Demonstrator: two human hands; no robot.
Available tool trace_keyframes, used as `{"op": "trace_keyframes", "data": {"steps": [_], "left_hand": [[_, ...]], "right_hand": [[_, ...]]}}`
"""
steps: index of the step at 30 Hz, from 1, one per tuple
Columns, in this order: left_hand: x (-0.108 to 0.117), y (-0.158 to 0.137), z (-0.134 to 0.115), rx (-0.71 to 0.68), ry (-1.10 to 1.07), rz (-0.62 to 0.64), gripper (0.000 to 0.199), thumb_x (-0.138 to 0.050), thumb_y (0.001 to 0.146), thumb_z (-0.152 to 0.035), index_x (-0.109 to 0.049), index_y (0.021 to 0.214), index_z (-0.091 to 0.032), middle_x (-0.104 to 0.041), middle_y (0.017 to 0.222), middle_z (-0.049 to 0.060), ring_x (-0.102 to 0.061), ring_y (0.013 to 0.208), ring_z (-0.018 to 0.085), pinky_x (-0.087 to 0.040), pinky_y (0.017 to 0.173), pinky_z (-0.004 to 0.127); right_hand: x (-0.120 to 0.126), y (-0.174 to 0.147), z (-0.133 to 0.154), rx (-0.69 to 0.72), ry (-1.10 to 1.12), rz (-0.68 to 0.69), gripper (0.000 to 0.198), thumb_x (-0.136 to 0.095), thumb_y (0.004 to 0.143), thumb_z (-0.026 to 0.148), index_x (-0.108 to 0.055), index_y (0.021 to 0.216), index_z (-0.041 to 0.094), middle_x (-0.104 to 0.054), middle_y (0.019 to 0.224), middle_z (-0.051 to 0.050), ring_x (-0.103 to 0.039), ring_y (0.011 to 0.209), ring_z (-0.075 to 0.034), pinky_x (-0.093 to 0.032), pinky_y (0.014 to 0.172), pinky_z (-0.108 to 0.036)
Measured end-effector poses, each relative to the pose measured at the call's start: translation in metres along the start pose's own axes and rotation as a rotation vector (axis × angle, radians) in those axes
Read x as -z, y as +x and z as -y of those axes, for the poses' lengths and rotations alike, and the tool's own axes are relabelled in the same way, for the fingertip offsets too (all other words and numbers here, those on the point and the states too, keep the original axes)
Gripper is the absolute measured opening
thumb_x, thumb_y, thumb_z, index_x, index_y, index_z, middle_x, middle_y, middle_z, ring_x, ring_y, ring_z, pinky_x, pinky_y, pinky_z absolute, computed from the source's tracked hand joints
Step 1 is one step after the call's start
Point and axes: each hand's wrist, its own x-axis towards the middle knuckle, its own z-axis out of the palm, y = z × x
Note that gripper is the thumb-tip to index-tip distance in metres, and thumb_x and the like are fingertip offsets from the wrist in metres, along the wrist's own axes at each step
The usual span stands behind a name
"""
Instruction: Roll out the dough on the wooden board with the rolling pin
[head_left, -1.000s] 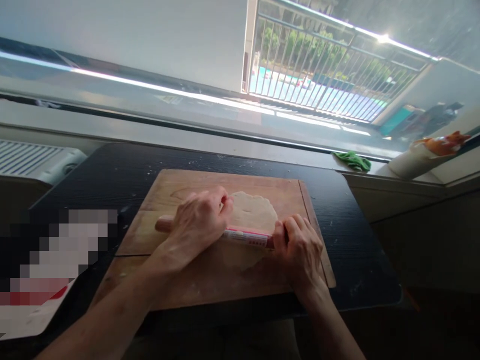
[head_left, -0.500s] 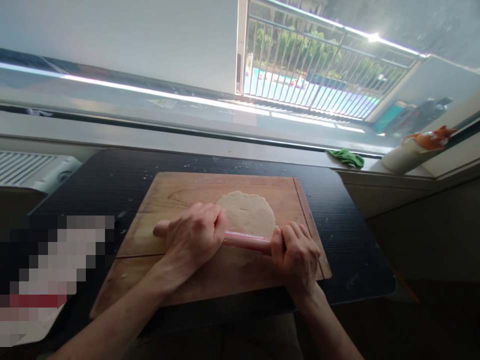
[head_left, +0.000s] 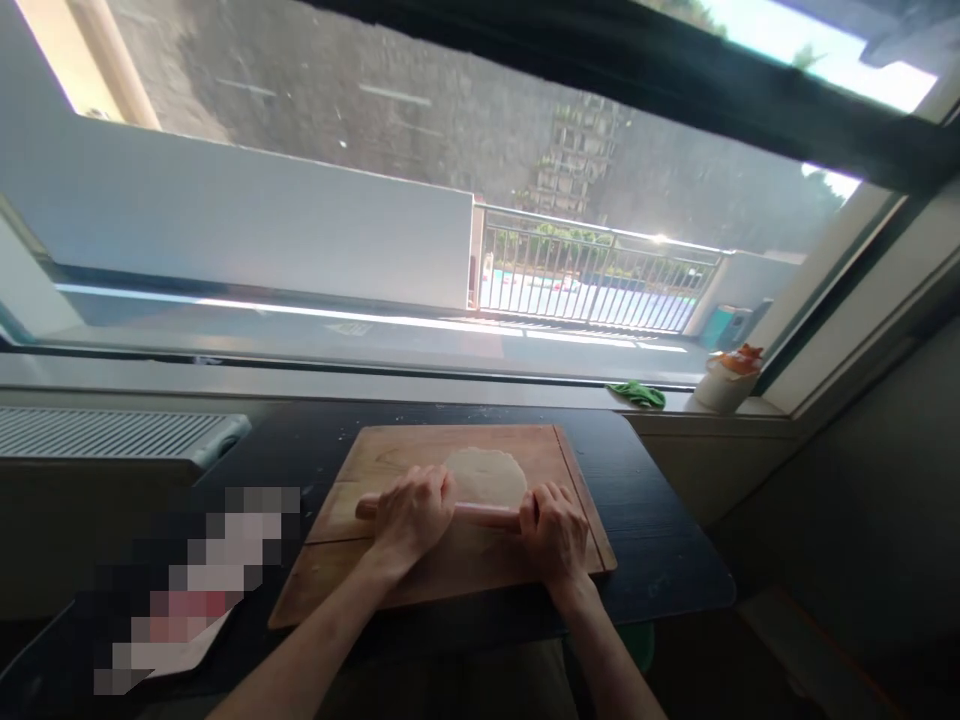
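My left hand (head_left: 414, 510) is wrapped round the left part of a wooden rolling pin (head_left: 487, 515), whose end sticks out beyond it. Fingers curled over the pin's right end, my right hand (head_left: 556, 525) grips it too. Just past the pin a flat, roundish sheet of pale dough (head_left: 487, 474) lies on a wooden cutting board (head_left: 480, 580). The pin covers the dough's near edge, so I cannot tell how far it reaches beneath.
The board lies on a dark table (head_left: 660, 540). A pixelated flat object (head_left: 210, 580) is at the left. On the windowsill are a green cloth (head_left: 637, 393) and a white container (head_left: 725, 385). A radiator (head_left: 120, 432) stands at the left, under the window.
My view has tilted up, so more of the window shows and the board appears lower and smaller. Both hands keep hold of the rolling pin at the dough's near edge.
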Motion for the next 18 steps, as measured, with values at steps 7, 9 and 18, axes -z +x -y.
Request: {"op": "trace_keyframes", "data": {"steps": [7, 9, 18], "left_hand": [[-0.001, -0.004, 0.005, -0.043, -0.032, -0.036, 0.033, -0.03, 0.095, -0.028, -0.054, 0.073, -0.021, -0.062, 0.075, 0.005, -0.059, 0.078, 0.022, -0.039, 0.07, 0.034], [-0.004, -0.007, 0.008, -0.077, -0.059, -0.03, 0.031, -0.031, 0.095, -0.03, -0.052, 0.074, -0.021, -0.06, 0.077, 0.005, -0.058, 0.08, 0.022, -0.039, 0.073, 0.035], [-0.003, 0.006, 0.01, -0.027, -0.114, 0.117, 0.031, -0.031, 0.093, -0.029, -0.052, 0.072, -0.022, -0.062, 0.077, 0.004, -0.059, 0.076, 0.022, -0.036, 0.065, 0.033]], "right_hand": [[-0.006, -0.002, -0.001, 0.004, 0.092, -0.023, 0.027, -0.041, 0.094, 0.02, -0.048, 0.069, 0.022, -0.056, 0.073, 0.0, -0.052, 0.075, -0.016, -0.03, 0.068, -0.03], [-0.009, -0.005, -0.003, -0.007, 0.119, -0.019, 0.027, -0.04, 0.095, 0.021, -0.047, 0.069, 0.022, -0.056, 0.073, 0.0, -0.052, 0.076, -0.017, -0.031, 0.068, -0.03], [-0.009, 0.005, -0.007, 0.028, 0.128, 0.04, 0.027, -0.04, 0.093, 0.02, -0.047, 0.066, 0.022, -0.055, 0.069, 0.0, -0.05, 0.07, -0.016, -0.031, 0.069, -0.031]]}}
